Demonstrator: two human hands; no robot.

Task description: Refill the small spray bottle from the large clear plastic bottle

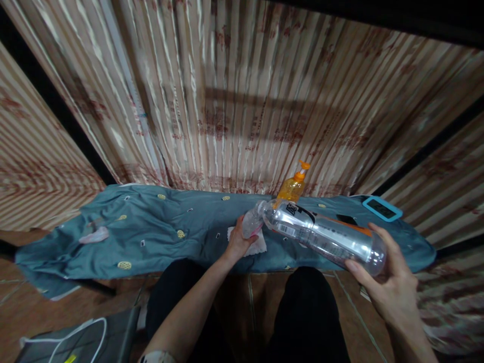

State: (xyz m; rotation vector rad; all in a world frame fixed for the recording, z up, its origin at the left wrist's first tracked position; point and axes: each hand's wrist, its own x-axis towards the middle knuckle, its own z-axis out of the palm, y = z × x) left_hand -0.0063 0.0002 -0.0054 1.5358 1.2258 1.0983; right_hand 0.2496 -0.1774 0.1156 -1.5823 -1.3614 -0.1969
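My right hand (395, 282) is wrapped round the base of a large clear plastic bottle (321, 233) with a silver and orange label. The bottle is tilted, its neck pointing left and slightly up. My left hand (238, 243) is closed round a small clear bottle (250, 222), whose top is at the large bottle's mouth. Whether the two mouths touch, and whether any liquid passes, I cannot tell. Beneath my left hand lies a white cloth or tissue (259, 246). An orange pump bottle (292, 188) stands behind the large bottle.
A teal patterned cloth (151, 227) covers the narrow bench. To the right lie a blue-framed digital clock (381, 208) and a dark flat object (346, 219). A pinkish item (94, 235) lies on the left. Striped curtains (242, 101) hang behind. A grey box (86, 338) with a white cable sits lower left.
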